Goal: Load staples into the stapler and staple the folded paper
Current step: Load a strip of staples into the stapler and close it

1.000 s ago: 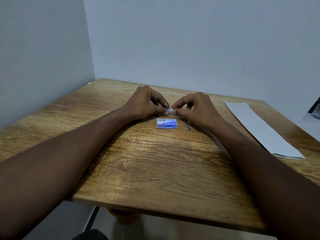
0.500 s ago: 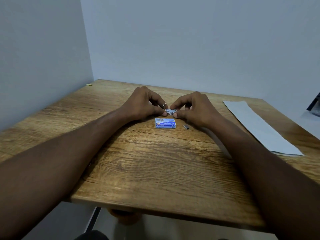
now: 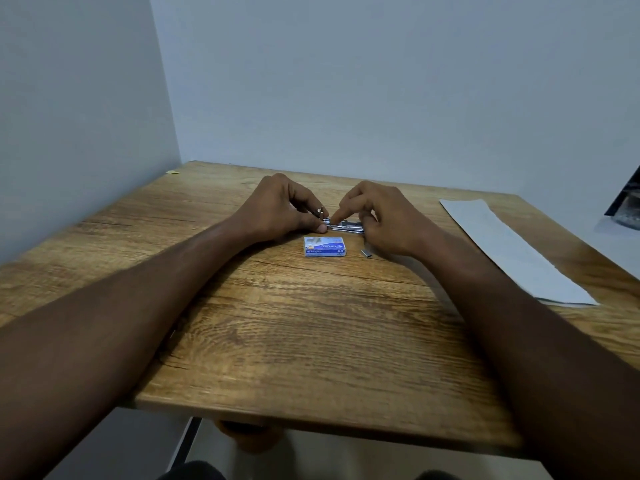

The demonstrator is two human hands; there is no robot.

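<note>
At frame centre, our left hand (image 3: 277, 209) and right hand (image 3: 384, 216) pinch the small metal stapler (image 3: 344, 226), loading staples; next we need the folded paper (image 3: 509, 247) at right.

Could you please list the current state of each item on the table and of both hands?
stapler: small, metal, held between both hands just above the table.
left hand: pinching the stapler's left end.
right hand: gripping its right end, forefinger on top.
staple box: closed, lying flat.
loose staple strip: on the table, untouched.
folded paper: flat, right side, untouched.
</note>
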